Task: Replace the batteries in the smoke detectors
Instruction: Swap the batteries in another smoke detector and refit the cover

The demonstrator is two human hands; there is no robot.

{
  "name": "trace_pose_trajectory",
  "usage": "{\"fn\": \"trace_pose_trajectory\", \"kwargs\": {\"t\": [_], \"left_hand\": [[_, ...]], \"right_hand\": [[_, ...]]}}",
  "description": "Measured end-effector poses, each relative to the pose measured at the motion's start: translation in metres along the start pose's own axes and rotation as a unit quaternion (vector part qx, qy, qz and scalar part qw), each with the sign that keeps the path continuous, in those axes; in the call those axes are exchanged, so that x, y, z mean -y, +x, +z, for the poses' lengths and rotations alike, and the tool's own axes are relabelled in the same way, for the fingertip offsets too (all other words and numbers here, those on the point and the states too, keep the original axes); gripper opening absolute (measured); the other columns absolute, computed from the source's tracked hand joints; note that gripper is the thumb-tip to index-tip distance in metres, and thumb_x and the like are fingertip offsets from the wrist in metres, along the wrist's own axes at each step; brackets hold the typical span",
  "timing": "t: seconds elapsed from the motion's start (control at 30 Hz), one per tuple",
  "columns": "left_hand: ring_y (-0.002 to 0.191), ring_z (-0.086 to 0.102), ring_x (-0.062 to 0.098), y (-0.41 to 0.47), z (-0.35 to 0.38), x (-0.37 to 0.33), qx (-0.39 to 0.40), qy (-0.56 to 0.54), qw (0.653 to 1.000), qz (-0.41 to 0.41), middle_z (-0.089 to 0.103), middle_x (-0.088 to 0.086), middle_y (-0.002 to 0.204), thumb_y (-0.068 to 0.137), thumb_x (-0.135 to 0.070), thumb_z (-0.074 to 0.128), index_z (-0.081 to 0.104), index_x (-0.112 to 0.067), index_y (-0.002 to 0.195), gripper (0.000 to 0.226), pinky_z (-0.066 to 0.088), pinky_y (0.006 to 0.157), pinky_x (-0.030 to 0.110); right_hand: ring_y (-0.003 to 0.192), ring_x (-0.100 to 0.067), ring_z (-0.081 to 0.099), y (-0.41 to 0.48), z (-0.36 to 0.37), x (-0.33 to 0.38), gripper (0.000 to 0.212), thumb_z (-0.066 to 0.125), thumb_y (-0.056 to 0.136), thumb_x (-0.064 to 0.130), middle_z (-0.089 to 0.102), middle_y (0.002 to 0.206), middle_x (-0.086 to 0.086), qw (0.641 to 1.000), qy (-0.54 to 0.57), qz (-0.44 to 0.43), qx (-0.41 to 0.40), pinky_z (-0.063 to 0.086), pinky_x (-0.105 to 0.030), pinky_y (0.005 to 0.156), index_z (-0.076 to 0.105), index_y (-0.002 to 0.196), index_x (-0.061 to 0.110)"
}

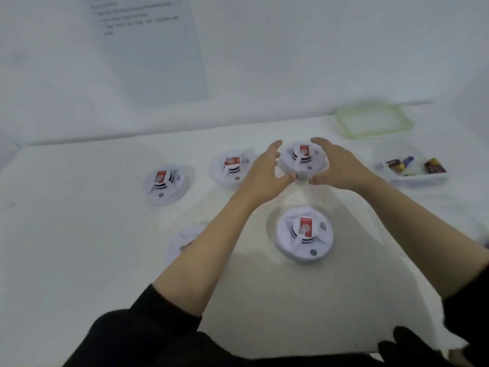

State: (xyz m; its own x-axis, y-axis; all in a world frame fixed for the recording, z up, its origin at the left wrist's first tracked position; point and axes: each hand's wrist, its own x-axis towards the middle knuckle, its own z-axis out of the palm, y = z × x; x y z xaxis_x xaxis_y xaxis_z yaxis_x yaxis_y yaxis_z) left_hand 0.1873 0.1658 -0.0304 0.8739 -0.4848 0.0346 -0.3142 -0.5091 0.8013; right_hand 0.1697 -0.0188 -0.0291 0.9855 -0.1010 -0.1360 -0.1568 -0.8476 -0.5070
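Head view: both hands at the far detector

- Nearest: black sleeves (148,327) at the bottom edge, with bare forearms reaching forward over the white surface (79,234).
- Near detector (304,235): round and white with a red label on its raised centre. It sits on the surface between the two forearms, and neither hand touches it.
- Half-hidden detector (182,241): lies to the left, partly under the left forearm. Only its left part shows.
- Left hand (262,170): fingers straight and spread just beside the left rim of the far detector (301,160). The thumb tip is at its near edge.
- Right hand (338,166): curled round the right side of that same detector, fingers arched over the far rim and thumb at the near rim. The hands are apart, with the detector between them. Motion blur hides whether it is lifted off the surface.
- Middle detector (230,168) and left detector (165,184): they sit further left in a row, red labels up, both untouched.
- Right, past the hands: a clear tub (420,178) holds small coloured items (397,165), too blurred to name.
- Behind it: a green-rimmed lid (373,122) lies flat.
- Farthest: a printed sheet (150,54) on the wall (291,62). The text is unreadable.
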Motion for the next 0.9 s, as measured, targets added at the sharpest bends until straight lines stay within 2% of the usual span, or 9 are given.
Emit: {"fn": "trace_pose_trajectory", "kwargs": {"t": [0.13, 0.2, 0.33, 0.43, 0.5, 0.57, 0.63, 0.8, 0.9], "left_hand": [[0.105, 0.054, 0.011, 0.028, 0.023, -0.002, 0.008, -0.001, 1.0, -0.01, 0.053, -0.007, 0.116, 0.084, -0.008, 0.069, 0.044, -0.007, 0.13, 0.053, 0.037, 0.065, 0.008], [0.116, 0.055, 0.016, 0.038, 0.028, 0.0, 0.002, -0.006, 1.0, -0.019, 0.056, -0.002, 0.127, 0.08, -0.013, 0.075, 0.038, -0.007, 0.139, 0.07, 0.039, 0.074, 0.008], [0.13, 0.049, 0.02, 0.047, 0.032, 0.006, 0.007, -0.001, 0.999, -0.039, 0.053, 0.004, 0.141, 0.074, -0.026, 0.082, 0.011, -0.01, 0.154, 0.108, 0.043, 0.097, 0.027], [0.134, 0.045, 0.022, 0.046, 0.024, 0.007, 0.007, -0.038, 0.998, -0.053, 0.047, 0.006, 0.146, 0.072, -0.028, 0.085, 0.012, -0.015, 0.155, 0.111, 0.042, 0.107, 0.038], [0.129, 0.05, 0.021, 0.041, 0.016, 0.006, 0.002, -0.083, 0.995, -0.058, 0.049, 0.003, 0.14, 0.073, -0.025, 0.085, 0.013, -0.017, 0.155, 0.109, 0.047, 0.101, 0.032], [0.117, 0.054, 0.015, 0.032, 0.006, 0.002, -0.002, -0.131, 0.99, -0.054, 0.051, -0.002, 0.129, 0.076, -0.021, 0.083, 0.015, -0.019, 0.154, 0.103, 0.052, 0.085, 0.018], [0.113, 0.056, 0.012, 0.023, -0.002, -0.005, -0.002, -0.172, 0.984, -0.044, 0.051, -0.004, 0.128, 0.078, -0.017, 0.08, 0.018, -0.022, 0.153, 0.098, 0.052, 0.077, 0.014], [0.112, 0.061, 0.008, 0.002, -0.012, -0.031, 0.007, -0.254, 0.967, 0.013, 0.055, 0.005, 0.135, 0.075, -0.011, 0.082, 0.018, -0.021, 0.153, 0.101, 0.053, 0.08, 0.015], [0.118, 0.057, 0.004, -0.006, -0.012, -0.039, -0.011, -0.246, 0.968, 0.047, 0.056, -0.008, 0.132, 0.06, -0.04, 0.079, 0.019, -0.029, 0.149, 0.107, 0.049, 0.098, 0.029]], "right_hand": [[0.119, -0.028, 0.05, 0.008, 0.002, -0.012, 0.099, 0.075, 0.072, 0.005, 0.047, 0.139, -0.009, 0.996, 0.088, 0.017, 0.01, 0.036, -0.026, 0.08, 0.014, 0.149, 0.019], [0.116, -0.026, 0.051, 0.008, 0.003, -0.015, 0.097, 0.076, 0.073, 0.006, 0.051, 0.135, -0.01, 0.993, 0.117, 0.021, -0.011, 0.034, -0.022, 0.082, 0.017, 0.149, 0.018], [0.114, -0.021, 0.05, 0.006, 0.0, -0.018, 0.09, 0.077, 0.074, 0.008, 0.054, 0.132, -0.01, 0.984, 0.174, 0.017, -0.034, 0.031, -0.019, 0.085, 0.025, 0.147, 0.018], [0.121, -0.021, 0.048, 0.004, -0.003, -0.022, 0.08, 0.078, 0.073, 0.012, 0.051, 0.134, -0.004, 0.98, 0.193, 0.002, -0.048, 0.034, -0.022, 0.09, 0.037, 0.142, 0.014], [0.118, -0.02, 0.05, -0.001, -0.011, -0.024, 0.068, 0.078, 0.074, 0.015, 0.052, 0.133, 0.0, 0.965, 0.258, -0.013, -0.051, 0.038, -0.025, 0.093, 0.048, 0.136, 0.017], [0.115, -0.019, 0.053, -0.01, -0.02, -0.022, 0.056, 0.075, 0.079, 0.022, 0.054, 0.13, 0.002, 0.939, 0.339, -0.036, -0.048, 0.041, -0.034, 0.1, 0.054, 0.131, 0.025], [0.117, -0.018, 0.054, -0.021, -0.027, -0.017, 0.054, 0.069, 0.08, 0.036, 0.055, 0.13, 0.002, 0.912, 0.405, -0.062, -0.029, 0.041, -0.04, 0.103, 0.052, 0.131, 0.033], [0.119, -0.028, 0.056, -0.038, -0.028, 0.006, 0.094, 0.068, 0.062, 0.072, 0.052, 0.138, -0.005, 0.806, 0.576, -0.063, 0.119, 0.045, -0.041, 0.101, 0.036, 0.142, 0.034], [0.118, -0.036, 0.056, -0.046, -0.029, 0.018, 0.084, 0.059, 0.072, 0.063, 0.053, 0.136, -0.015, 0.714, 0.681, -0.077, 0.141, 0.048, -0.045, 0.098, 0.039, 0.142, 0.021]]}}
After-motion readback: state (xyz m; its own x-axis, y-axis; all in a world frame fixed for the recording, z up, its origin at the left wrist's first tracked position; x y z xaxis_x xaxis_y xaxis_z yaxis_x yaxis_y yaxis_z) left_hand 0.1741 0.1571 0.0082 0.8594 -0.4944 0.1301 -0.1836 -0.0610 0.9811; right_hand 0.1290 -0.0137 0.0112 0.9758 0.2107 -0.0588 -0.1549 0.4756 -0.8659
